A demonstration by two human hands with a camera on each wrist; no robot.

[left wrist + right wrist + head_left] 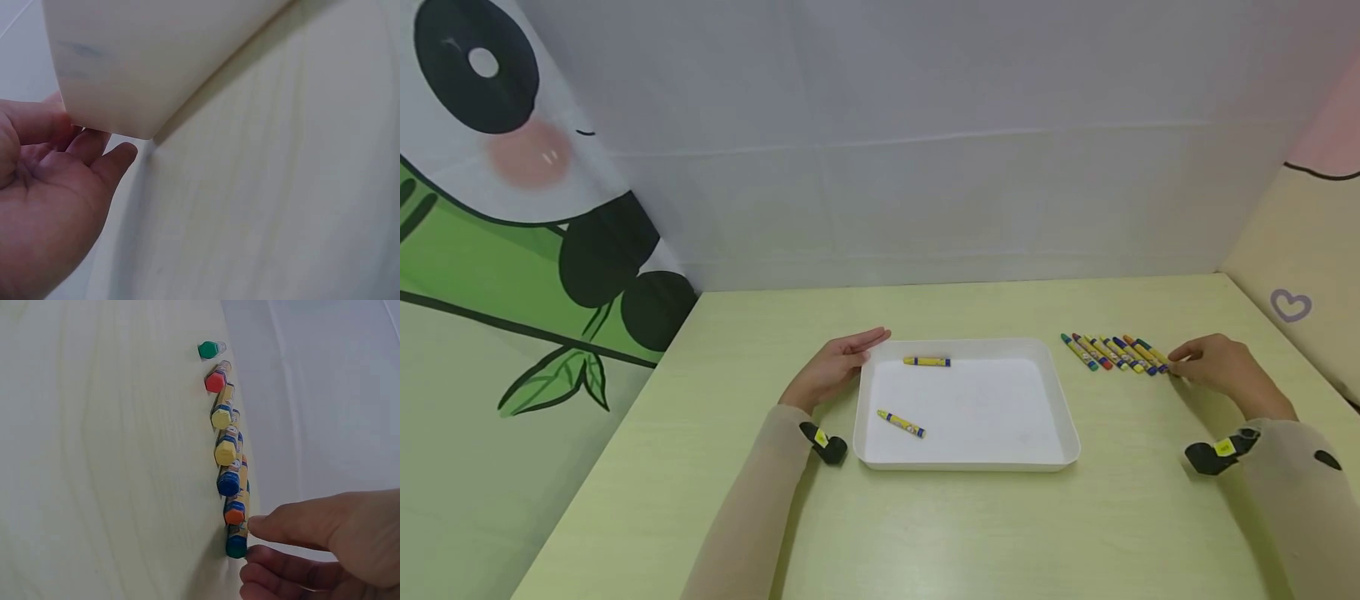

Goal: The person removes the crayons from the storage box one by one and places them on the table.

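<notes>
My left hand (831, 369) holds the far left corner of a white rectangular tray (966, 462); in the left wrist view its fingers lie against the tray's wall (144, 56). Two yellow crayons lie in the tray, one crayon (927, 362) near the far side, the other (901, 423) near the front left. To the tray's right, several crayons (1112, 354) form a slanted row. At the row's right end, the thumb and fingertips of my right hand (1217, 367) are against the side of a dark green crayon (237, 545), with a gap between thumb and fingers.
In the right wrist view a green crayon (208, 350) marks the row's far end, then come red, yellow, blue and orange ones. A pale wood-grain table (925, 542) carries everything. A white curtain (925, 208) hangs behind it, with printed panels at both sides.
</notes>
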